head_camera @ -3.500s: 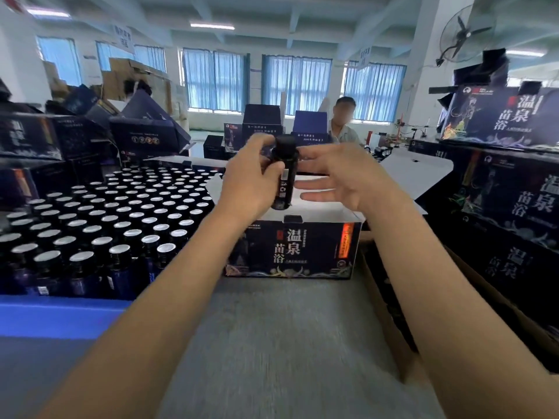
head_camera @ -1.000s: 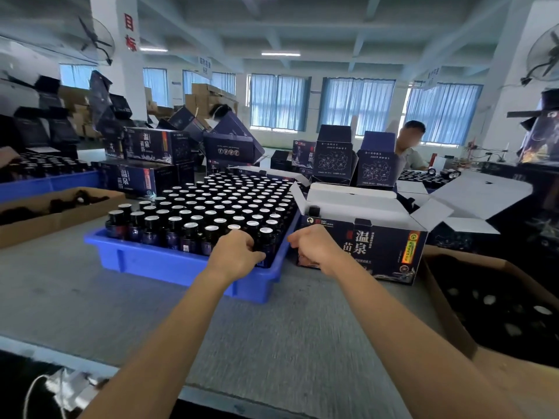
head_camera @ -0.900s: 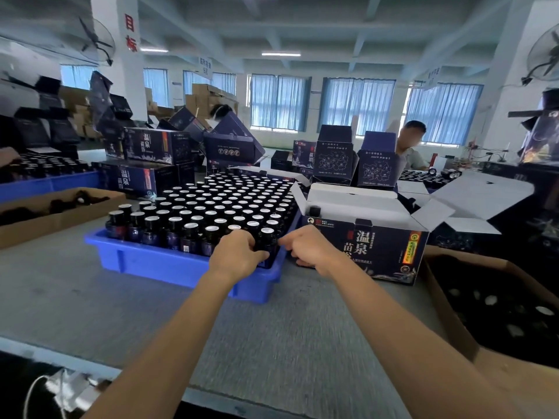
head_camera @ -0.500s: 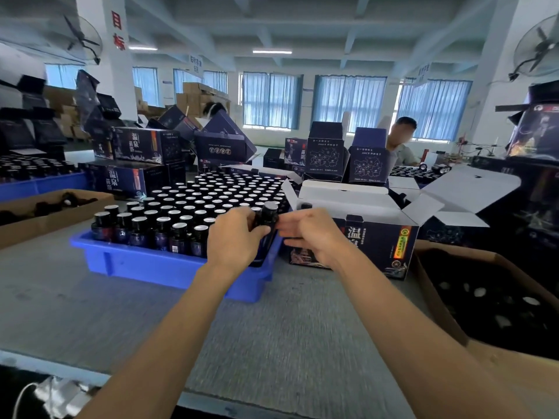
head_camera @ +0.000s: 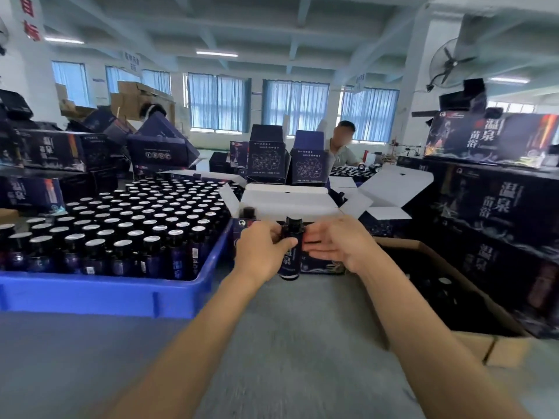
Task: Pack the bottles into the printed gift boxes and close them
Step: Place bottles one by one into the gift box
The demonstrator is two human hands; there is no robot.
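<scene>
Gripping a dark bottle (head_camera: 291, 252) upright at the centre of the frame, the left hand (head_camera: 261, 252) has its fingers and thumb curled round the bottle's upper body, below the black cap. The right hand (head_camera: 338, 244) sits just to the right of it, fingers fairly straight and loose, holding nothing; its fingertips reach the bottle's side, though whether they actually touch is hard to tell.

The bottle hangs in front of the printed gift box (head_camera: 287, 204), which stands open on the grey table (head_camera: 287, 343) with its white flaps spread. A second bottle's cap (head_camera: 248, 211) shows inside the box at its left end.

Left of centre, a blue crate (head_camera: 121, 293) holds many rows of capped bottles (head_camera: 136, 225), standing upright. At the lower right sits an open cardboard carton (head_camera: 499, 346) with dark contents too dim to make out. More printed boxes (head_camera: 496, 207) are stacked along the right edge, and another person (head_camera: 341, 146) sits beyond the gift box in the upper middle.
</scene>
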